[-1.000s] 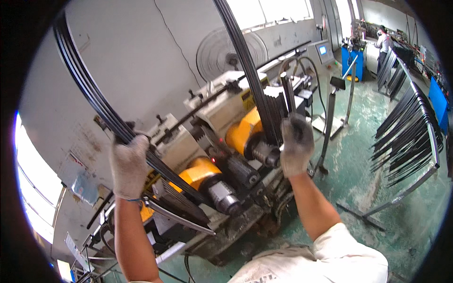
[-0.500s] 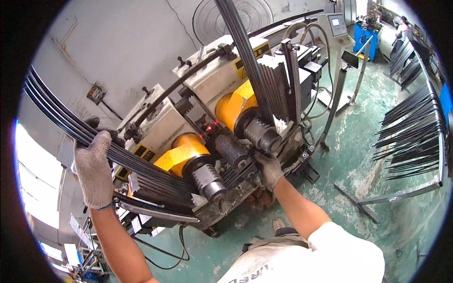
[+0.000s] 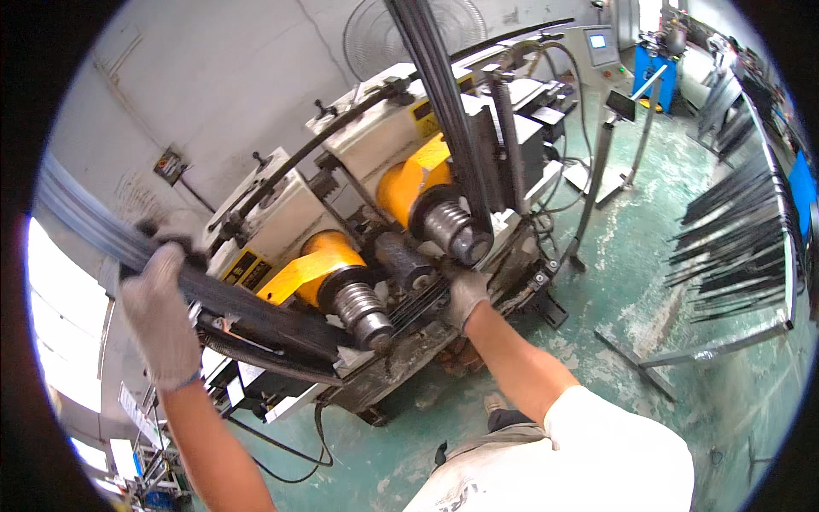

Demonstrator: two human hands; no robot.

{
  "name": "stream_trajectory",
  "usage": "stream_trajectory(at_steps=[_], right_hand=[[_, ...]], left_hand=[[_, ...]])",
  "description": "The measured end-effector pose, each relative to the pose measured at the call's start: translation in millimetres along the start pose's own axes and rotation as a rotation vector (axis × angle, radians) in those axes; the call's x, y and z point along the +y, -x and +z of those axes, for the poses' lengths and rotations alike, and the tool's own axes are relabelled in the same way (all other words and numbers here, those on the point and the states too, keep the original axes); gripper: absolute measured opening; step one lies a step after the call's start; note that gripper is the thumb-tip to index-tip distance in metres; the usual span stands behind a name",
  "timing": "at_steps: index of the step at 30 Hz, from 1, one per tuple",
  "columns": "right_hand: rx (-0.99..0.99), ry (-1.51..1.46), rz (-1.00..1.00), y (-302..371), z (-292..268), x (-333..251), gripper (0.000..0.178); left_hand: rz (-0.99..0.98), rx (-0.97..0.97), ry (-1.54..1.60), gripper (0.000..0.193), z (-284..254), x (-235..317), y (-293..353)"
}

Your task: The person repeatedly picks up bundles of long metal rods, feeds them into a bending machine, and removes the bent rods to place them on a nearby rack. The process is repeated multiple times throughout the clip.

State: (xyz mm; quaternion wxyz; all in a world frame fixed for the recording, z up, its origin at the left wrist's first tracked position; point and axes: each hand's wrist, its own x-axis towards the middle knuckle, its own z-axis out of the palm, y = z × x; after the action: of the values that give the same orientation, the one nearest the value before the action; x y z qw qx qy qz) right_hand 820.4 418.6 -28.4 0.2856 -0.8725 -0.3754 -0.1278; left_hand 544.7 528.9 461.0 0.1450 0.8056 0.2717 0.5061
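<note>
My left hand [image 3: 162,316], in a grey work glove, is closed around a bundle of long black bars [image 3: 247,311]. The bars are blurred at their upper left end, and they run down beside the left grooved metal roller [image 3: 362,312] and its yellow housing [image 3: 320,266]. My right hand [image 3: 467,293], gloved too, reaches into the middle of the machine just below the right grooved roller [image 3: 452,230]. Its fingertips are hidden there, close to a dark cylinder [image 3: 399,260] and some thin dark rods [image 3: 420,305]. A second bundle of black bars [image 3: 444,94] stands tilted beside the right roller.
A machine with pale housings [image 3: 277,209] stands against the wall, a fan [image 3: 409,38] behind it. On the right, a rack [image 3: 789,282] holds many dark strips [image 3: 734,247] over the green floor. A control panel [image 3: 600,47] stands at the back.
Motion blurs the left bundle and my left hand, which sits slightly lower. Both rollers look turned, their notched faces now showing rings. My right hand stays near the middle, under the right roller.
</note>
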Motion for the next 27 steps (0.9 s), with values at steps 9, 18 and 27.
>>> stream_trajectory(at_steps=[9, 18, 27], right_hand=[[0.360, -1.092, 1.027, 187.6, -237.0, 26.7, 0.026], [0.813, 0.002, 0.990, 405.8, -508.3, 263.1, 0.036], [0.785, 0.474, 0.878, 420.2, -725.8, 486.5, 0.042]], left_hand=[[-0.522, 0.085, 0.375, 0.044, -70.4, -45.0, 187.1], [-1.621, -0.442, 1.188, 0.036, 30.4, -117.6, 518.1], [-2.014, -0.810, 1.221, 0.038, 183.9, 16.0, 699.0]])
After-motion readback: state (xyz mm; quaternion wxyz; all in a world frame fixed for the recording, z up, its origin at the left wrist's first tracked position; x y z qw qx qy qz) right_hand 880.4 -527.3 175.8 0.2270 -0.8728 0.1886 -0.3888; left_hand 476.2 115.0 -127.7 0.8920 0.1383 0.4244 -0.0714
